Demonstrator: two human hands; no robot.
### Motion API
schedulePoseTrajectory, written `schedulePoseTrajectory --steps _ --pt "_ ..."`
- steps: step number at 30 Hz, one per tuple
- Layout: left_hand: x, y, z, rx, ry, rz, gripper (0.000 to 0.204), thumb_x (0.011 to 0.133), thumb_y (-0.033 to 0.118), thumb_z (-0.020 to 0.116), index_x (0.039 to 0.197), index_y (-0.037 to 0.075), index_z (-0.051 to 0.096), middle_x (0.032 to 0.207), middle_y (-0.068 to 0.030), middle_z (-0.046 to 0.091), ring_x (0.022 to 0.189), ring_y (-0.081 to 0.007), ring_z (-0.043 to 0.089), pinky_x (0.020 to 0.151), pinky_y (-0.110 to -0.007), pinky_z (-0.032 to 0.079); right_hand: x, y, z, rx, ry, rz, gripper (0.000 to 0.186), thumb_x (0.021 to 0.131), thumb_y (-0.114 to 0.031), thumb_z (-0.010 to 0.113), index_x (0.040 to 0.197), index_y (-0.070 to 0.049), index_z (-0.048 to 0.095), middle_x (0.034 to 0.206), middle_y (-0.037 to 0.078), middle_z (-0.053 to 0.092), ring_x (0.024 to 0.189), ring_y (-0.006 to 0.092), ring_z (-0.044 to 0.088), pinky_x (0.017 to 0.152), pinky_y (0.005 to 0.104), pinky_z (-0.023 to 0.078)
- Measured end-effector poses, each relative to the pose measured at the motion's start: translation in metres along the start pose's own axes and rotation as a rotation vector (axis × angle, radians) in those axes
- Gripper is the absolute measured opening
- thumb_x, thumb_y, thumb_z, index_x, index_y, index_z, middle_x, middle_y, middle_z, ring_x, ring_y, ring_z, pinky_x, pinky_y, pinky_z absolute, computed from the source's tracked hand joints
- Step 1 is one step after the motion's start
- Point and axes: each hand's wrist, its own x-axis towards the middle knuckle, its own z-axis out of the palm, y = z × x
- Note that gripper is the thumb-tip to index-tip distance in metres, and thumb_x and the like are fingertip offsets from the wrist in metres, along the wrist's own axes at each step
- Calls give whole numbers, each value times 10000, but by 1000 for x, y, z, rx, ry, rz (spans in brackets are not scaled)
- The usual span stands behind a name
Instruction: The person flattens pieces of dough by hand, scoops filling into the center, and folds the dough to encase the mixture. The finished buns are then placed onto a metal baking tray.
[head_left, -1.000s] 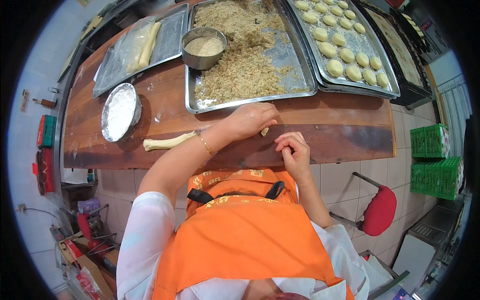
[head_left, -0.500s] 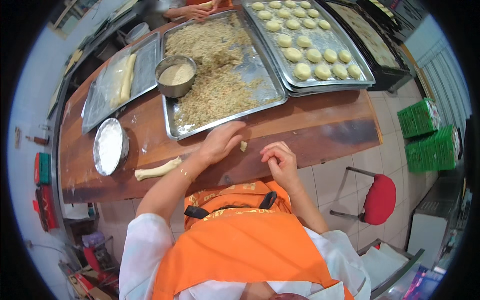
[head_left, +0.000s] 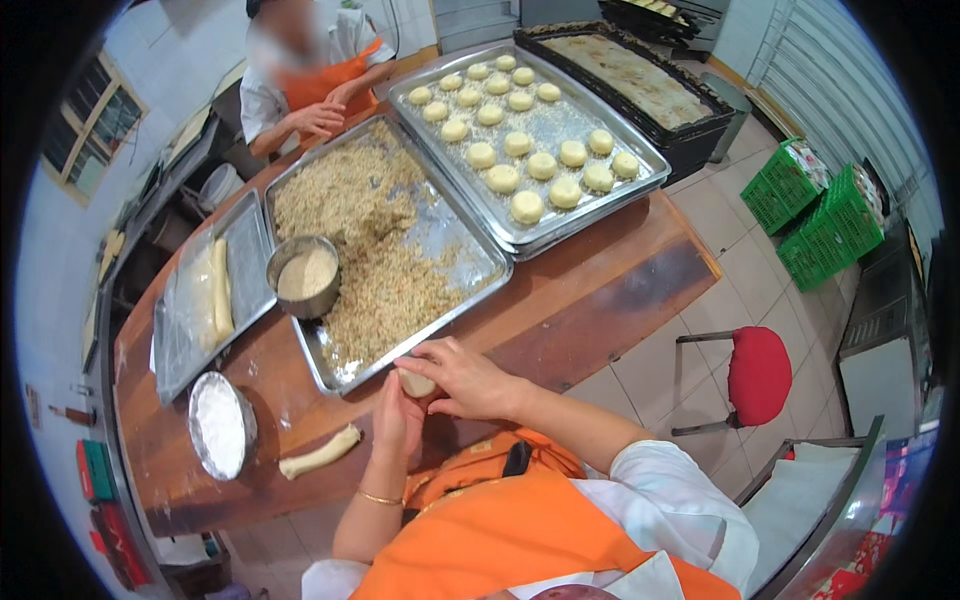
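Both my hands are together at the near edge of the tabletop (head_left: 620, 270), working one small dough piece (head_left: 416, 384). My left hand (head_left: 398, 425) cups it from below, fingers curled up around it; my right hand (head_left: 468, 380) lies over the top, thumb and fingers pinching it shut. The piece sits right between the two palms, roundish, no clear long axis, with the left hand carrying it and the right shaping. Just beyond my hands is the near corner of the filling tray (head_left: 470, 245), so the crumbly filling lies straight ahead. The dough log (head_left: 320, 453) lies off to my left near the edge, long axis running roughly along that edge, beside the flour dish (head_left: 220, 424). A second ago my hands were apart, the left flat on the tabletop by the piece; now they've closed up on it.
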Motion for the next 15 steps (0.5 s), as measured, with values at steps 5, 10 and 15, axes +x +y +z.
schedulePoseTrajectory --steps 5,10,15 --pt "18 14 22 -18 -157 2 425 1093 299 381 1411 23 438 1381 -104 540 1266 -197 534 1032 -354 455 25 21 -31 -65 15 -87 641 738 -161 807 1332 -84 578 1154 149 609 1133 351 560 988 434 456" --pt "20 34 65 344 -158 198 457 1078 261 441 1446 -8 401 1401 -158 531 1283 -256 541 1038 -364 461 51 68 -125 -103 237 79 627 799 -158 779 1378 -108 544 1286 153 590 1189 320 571 1037 418 452" --pt "15 42 57 410 24 237 307 1045 97 451 1322 -22 510 1222 -149 628 1141 -220 610 966 -347 491 87 174 -237 -324 538 386 572 768 -158 764 1301 -62 581 1295 209 587 1209 392 554 1051 438 445"
